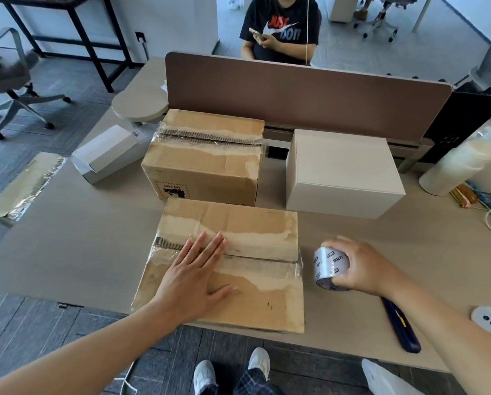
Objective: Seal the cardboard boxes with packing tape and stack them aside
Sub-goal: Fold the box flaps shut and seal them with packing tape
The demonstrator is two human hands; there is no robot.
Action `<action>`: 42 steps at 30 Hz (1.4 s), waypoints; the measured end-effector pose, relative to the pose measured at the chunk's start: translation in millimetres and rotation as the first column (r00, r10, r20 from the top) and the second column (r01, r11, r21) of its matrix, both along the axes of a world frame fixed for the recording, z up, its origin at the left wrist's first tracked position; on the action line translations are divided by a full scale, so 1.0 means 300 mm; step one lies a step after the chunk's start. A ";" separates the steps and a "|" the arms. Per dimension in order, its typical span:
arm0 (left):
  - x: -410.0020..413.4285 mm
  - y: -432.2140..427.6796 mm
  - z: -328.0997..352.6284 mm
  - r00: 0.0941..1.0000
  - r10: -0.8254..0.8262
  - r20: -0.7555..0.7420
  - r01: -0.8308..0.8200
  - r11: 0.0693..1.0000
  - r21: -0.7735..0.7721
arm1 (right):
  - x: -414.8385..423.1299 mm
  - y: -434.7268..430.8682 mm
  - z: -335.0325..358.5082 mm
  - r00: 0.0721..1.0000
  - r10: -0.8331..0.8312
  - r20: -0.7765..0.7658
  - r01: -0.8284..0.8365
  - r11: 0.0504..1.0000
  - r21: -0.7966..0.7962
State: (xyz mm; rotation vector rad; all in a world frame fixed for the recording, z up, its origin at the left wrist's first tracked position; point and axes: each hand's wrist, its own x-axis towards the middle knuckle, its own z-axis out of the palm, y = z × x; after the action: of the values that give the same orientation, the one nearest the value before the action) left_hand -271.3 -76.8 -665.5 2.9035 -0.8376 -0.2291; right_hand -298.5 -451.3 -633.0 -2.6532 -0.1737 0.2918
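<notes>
The near cardboard box (238,303) sits at the front edge of the desk (82,252), flaps closed. Its centre seam (261,259) runs left to right across the top, and that long axis is what the next move depends on. A shiny film lies along the seam (fresh tape or old, I cannot tell). The left hand (194,276) lies flat on the lid with fingers straight, covering the left part of the seam and holding nothing. The tape roll (329,265) is just beside the box's right side, roughly level with the seam's right end, and the right hand (363,267) has its fingers curled round it. So the roll lies to the right of the box, and the right hand is the nearer one for starting a strip at that end. Behind stand a second cardboard box (204,166), its seam parallel, and a white box (344,172)
</notes>
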 end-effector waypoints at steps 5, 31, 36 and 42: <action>0.004 -0.002 0.003 1.000 -0.017 -0.019 0.017 1.000 -0.004 | 0.003 -0.002 -0.064 0.999 -0.017 -0.044 0.018 1.000 0.009; -0.102 -0.269 0.001 0.975 0.219 -0.047 -0.218 0.976 0.030 | -0.013 -0.043 -0.113 0.991 0.099 -0.090 -0.087 0.988 0.127; -0.102 -0.275 0.010 0.988 0.144 -0.050 -0.142 0.989 0.039 | -0.009 -0.057 -0.171 0.985 0.132 -0.110 -0.105 0.969 0.224; -0.167 -0.464 0.053 0.948 0.293 -0.122 -0.291 0.956 0.033 | -0.003 -0.062 -0.196 0.984 0.143 -0.104 -0.102 0.938 0.332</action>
State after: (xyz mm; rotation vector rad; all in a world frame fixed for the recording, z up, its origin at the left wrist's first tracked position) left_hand -321.4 -216.1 -649.7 2.9392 -0.3802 -0.3846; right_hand -299.5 -469.8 -691.8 -2.2922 -0.3187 0.4324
